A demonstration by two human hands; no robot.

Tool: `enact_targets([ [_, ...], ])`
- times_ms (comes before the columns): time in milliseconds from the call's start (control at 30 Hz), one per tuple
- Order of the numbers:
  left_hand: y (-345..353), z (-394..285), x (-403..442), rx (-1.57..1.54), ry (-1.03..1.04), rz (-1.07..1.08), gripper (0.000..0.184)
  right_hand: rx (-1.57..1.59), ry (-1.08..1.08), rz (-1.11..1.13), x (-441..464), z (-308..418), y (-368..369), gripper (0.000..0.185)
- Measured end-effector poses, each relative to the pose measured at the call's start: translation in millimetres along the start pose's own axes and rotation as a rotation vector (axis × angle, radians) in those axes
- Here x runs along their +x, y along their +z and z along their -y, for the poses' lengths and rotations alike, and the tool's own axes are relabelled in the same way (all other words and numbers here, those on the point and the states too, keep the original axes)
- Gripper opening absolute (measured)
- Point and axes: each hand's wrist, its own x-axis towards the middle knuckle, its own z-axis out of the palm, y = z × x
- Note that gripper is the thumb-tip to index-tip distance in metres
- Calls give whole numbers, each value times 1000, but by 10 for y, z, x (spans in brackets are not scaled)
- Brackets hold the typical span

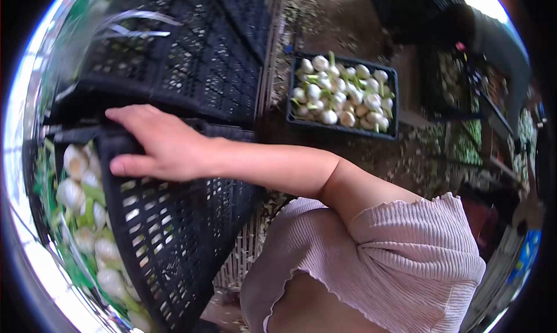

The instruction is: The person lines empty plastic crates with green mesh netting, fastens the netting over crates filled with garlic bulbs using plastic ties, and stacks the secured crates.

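Note:
My right hand (162, 141) reaches across to the left, its back turned up. It grips the top rim of a black slatted plastic crate (165, 228), the thumb on the near side and the fingers over the edge. Inside this crate lie white garlic bulbs (71, 193) with short green stems, seen along its left part. Against its upper side stands another black crate (174, 48), slightly smeared by motion. My left hand is out of view.
A dark crate (342, 129) heaped with garlic bulbs sits on the littered floor. At upper right a person in a grey sleeve (499, 42) bends over more crates. Something blue (525, 254) shows at the right edge.

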Motion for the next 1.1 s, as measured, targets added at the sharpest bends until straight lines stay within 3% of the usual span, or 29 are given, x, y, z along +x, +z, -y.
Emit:
enact_targets([
  [100,-1,697,-390,206,-526,657,36,-155,-20,-10,-516,-37,-334,64],
  [167,37,1042,-540,339,-801,1016,32,-278,119,153,-1088,-175,-733,59],
  [233,298,1196,-628,390,-873,1214,29,-435,454,216,-1750,-256,-1289,52],
  [300,771,1126,-737,370,-777,1281,26,-592,702,47,-2414,-346,-1975,43],
  [333,1145,1029,-836,371,-716,1309,26,-653,908,-165,-2735,-339,-2333,42],
  [400,1864,913,-1037,391,-598,1396,27,-652,1118,-628,-3330,-445,-3191,41],
  [433,2238,918,-1124,410,-537,1457,28,-567,1045,-807,-3694,-557,-3691,44],
  [467,2611,1007,-1229,424,-514,1478,33,-670,1166,-926,-3836,-553,-4052,47],
  [500,2954,1123,-1327,443,-494,1502,37,-717,1093,-931,-4506,-877,-4580,50],
  [633,4279,1284,-1822,612,-596,1417,59,-595,1606,-963,-4418,-1135,-5237,71],
  [733,5057,1581,-2140,547,-708,1374,63,-430,1687,-1103,-4115,-1597,-5498,76],
  [800,5343,1494,-2332,450,-908,1443,65,-13,1537,-1148,-3755,-1728,-5531,71],
  [833,5481,1812,-2258,403,-994,1464,59,-9,1549,-1110,-3659,-1785,-5555,70],
  [900,5514,1604,-2301,309,-1170,1613,52,-2,1560,-1038,-3583,-1911,-5655,70],
  [1000,5699,1758,-2200,383,-1187,1615,50,-198,1710,-647,-3991,-2106,-6031,65],
  [1033,5717,1717,-2198,468,-1163,1612,49,-172,1772,-697,-4077,-2147,-6100,57],
  [1100,5805,1876,-2193,533,-1224,1594,39,-201,1694,-613,-4226,-2212,-6198,46],
])
